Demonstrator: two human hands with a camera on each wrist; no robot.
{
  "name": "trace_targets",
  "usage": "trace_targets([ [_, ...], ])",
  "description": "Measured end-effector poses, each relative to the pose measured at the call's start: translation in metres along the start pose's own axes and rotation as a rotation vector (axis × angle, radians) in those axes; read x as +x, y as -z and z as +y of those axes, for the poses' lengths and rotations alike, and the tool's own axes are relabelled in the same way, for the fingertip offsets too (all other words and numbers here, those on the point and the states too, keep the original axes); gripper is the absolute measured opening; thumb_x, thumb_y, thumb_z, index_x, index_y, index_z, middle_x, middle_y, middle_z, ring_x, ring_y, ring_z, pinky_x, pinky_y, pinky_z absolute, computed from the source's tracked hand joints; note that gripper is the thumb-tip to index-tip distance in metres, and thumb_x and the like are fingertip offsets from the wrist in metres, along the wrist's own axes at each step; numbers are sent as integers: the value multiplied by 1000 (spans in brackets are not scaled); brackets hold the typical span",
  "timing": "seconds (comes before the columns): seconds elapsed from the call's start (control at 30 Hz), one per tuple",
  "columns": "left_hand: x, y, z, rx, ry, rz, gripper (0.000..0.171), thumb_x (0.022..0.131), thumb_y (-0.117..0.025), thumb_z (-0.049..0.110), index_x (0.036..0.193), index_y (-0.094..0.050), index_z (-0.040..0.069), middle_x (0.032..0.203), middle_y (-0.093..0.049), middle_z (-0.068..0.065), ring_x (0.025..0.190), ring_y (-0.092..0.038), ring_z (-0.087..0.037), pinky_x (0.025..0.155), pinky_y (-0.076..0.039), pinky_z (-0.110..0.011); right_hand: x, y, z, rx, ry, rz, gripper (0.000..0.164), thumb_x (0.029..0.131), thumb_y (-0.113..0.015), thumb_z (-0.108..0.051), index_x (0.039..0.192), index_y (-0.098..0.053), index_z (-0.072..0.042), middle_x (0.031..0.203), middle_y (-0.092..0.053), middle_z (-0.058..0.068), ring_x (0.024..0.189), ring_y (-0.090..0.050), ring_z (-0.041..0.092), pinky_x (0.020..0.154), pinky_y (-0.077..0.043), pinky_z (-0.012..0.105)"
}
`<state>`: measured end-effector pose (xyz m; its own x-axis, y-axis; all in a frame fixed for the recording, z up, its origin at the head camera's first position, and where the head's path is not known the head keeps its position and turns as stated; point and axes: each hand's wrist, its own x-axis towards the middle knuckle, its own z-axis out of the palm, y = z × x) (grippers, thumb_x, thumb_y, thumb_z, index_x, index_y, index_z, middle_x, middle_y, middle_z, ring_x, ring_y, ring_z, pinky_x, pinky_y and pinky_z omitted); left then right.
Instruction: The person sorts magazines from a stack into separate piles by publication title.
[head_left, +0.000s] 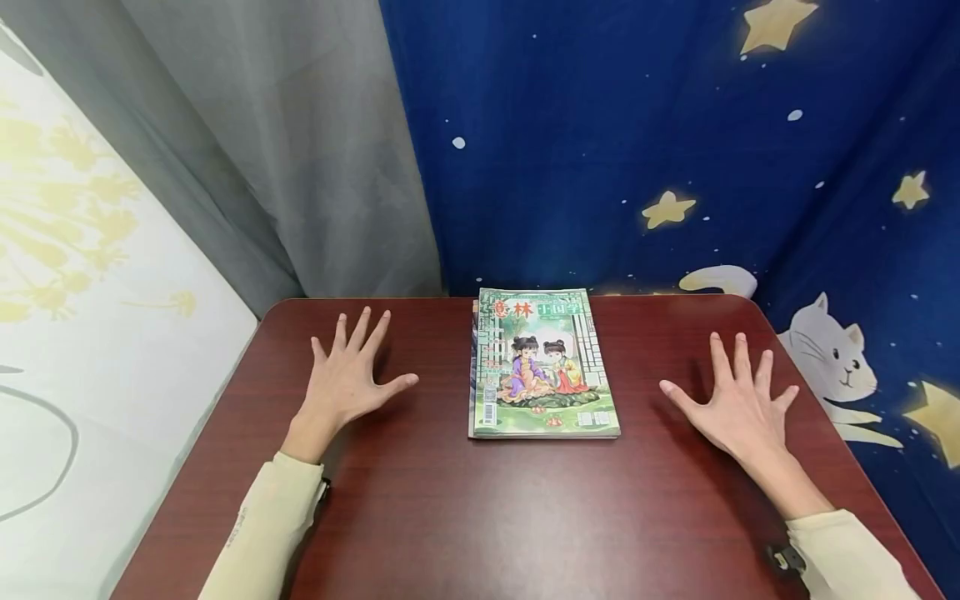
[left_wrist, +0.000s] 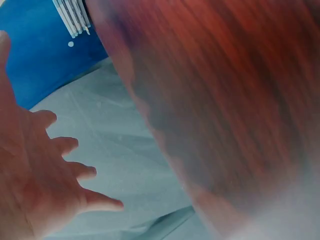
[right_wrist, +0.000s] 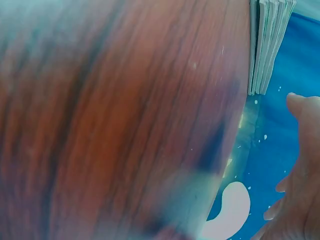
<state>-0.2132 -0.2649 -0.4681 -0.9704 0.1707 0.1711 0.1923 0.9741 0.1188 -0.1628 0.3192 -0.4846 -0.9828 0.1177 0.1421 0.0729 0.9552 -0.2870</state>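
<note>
A small stack of magazines [head_left: 543, 362] lies at the middle of the table's far part, its green top cover showing two cartoon figures. In the wrist views the stack's page edges appear, at the top left for the left wrist [left_wrist: 72, 17] and at the top right for the right wrist [right_wrist: 267, 47]. My left hand [head_left: 348, 379] is to the left of the stack, fingers spread, holding nothing. On the other side my right hand [head_left: 742, 408] also has its fingers spread and holds nothing. Both hands are apart from the magazines and appear raised above the table.
The dark red wooden table [head_left: 540, 517] has rounded far corners. Behind it hang a grey curtain [head_left: 337, 150] and a blue curtain [head_left: 562, 150] with stars and a white cat. A white patterned surface [head_left: 97, 358] borders the left side.
</note>
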Motion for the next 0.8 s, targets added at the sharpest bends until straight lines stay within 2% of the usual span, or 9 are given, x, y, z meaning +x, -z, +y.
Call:
trace_targets([
  [0.23,-1,1,11,-95,-9,0,114,83,-50,95,170,0,41,180,-13,-1,166,-11,-39,121,-15,-81,-4,5,-4,67,50,30,108,94,-58,-75,172,-12,-17,178,-4,21,162,-1,54,108,-9,92],
  [0.43,7,-1,33,-235,-58,44,107,95,-57,77,172,-1,28,180,-14,0,163,-27,-33,123,-36,-64,-8,12,-4,162,138,44,102,97,-67,-60,171,-15,-12,176,-15,25,162,-12,51,113,-18,87],
  [0.57,5,1,46,-313,-41,35,99,100,-59,66,172,-1,30,179,-19,-1,160,-34,-29,117,-45,-59,-9,12,-10,201,186,53,100,97,-69,-55,170,-17,-10,174,-19,27,161,-15,52,119,-17,81],
  [0.7,2,6,57,-382,-29,18,93,102,-59,61,171,-4,32,175,-30,-5,157,-40,-29,119,-44,-57,-8,10,-24,246,222,52,98,96,-72,-52,169,-22,-9,172,-25,27,159,-20,51,126,-17,72],
  [0.8,3,8,66,-453,-34,8,91,102,-61,59,171,-7,32,170,-40,-6,156,-41,-27,123,-39,-55,-8,10,-33,292,239,28,95,97,-73,-49,169,-24,-11,170,-29,27,155,-29,51,123,-25,71],
])
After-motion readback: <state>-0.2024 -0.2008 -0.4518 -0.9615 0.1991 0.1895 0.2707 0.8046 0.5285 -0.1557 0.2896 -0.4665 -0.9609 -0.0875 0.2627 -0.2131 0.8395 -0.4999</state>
